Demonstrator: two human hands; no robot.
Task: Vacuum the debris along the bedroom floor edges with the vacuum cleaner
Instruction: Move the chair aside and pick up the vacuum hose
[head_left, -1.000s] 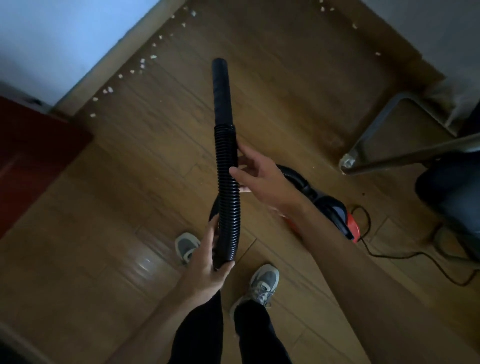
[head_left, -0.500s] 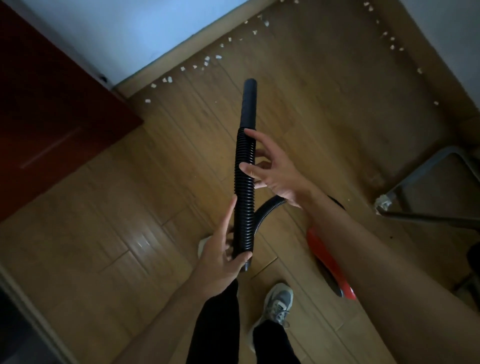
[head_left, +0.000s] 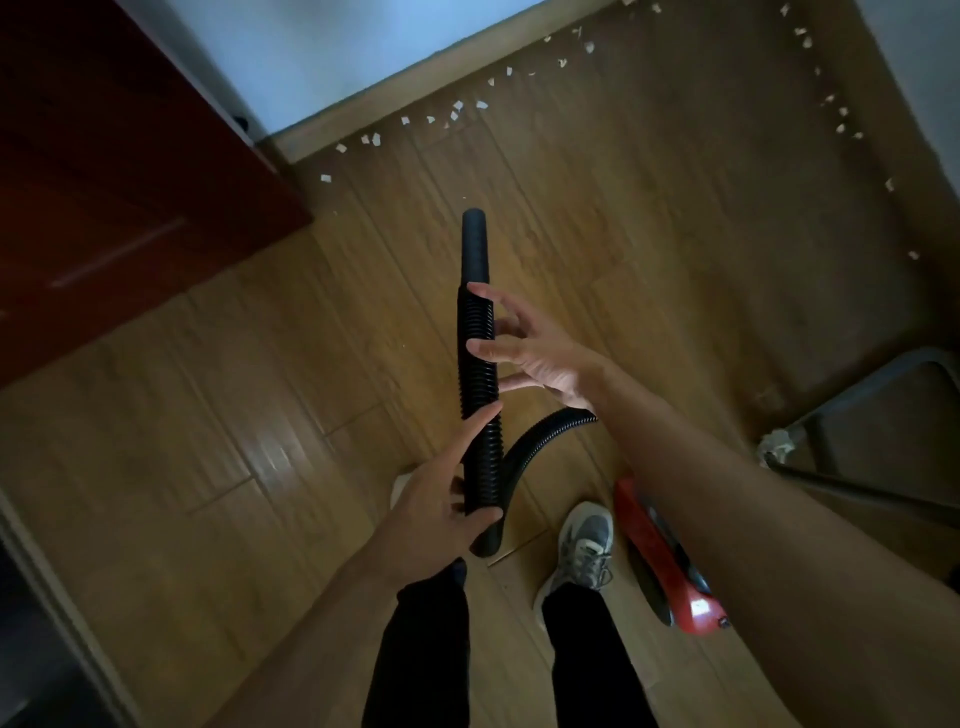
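A black ribbed vacuum hose with a smooth nozzle end stands upright in front of me. My left hand grips its lower part, thumb wrapped under and forefinger laid up along the ribs. My right hand is beside the upper ribs with spread fingers, thumb and fingertips touching the hose. The red vacuum cleaner body lies on the floor by my right foot, partly hidden by my right forearm. White debris bits dot the floor along the far skirting, and more debris runs down the right wall.
A dark red cabinet stands at the left against the wall. A metal chair frame sits at the right. My grey shoe is on the wooden floor below the hose.
The view has swung left and up, bringing the cabinet and the debris line closer. My right hand has slid up the hose and its fingers have spread wider. My left hand keeps its grip.
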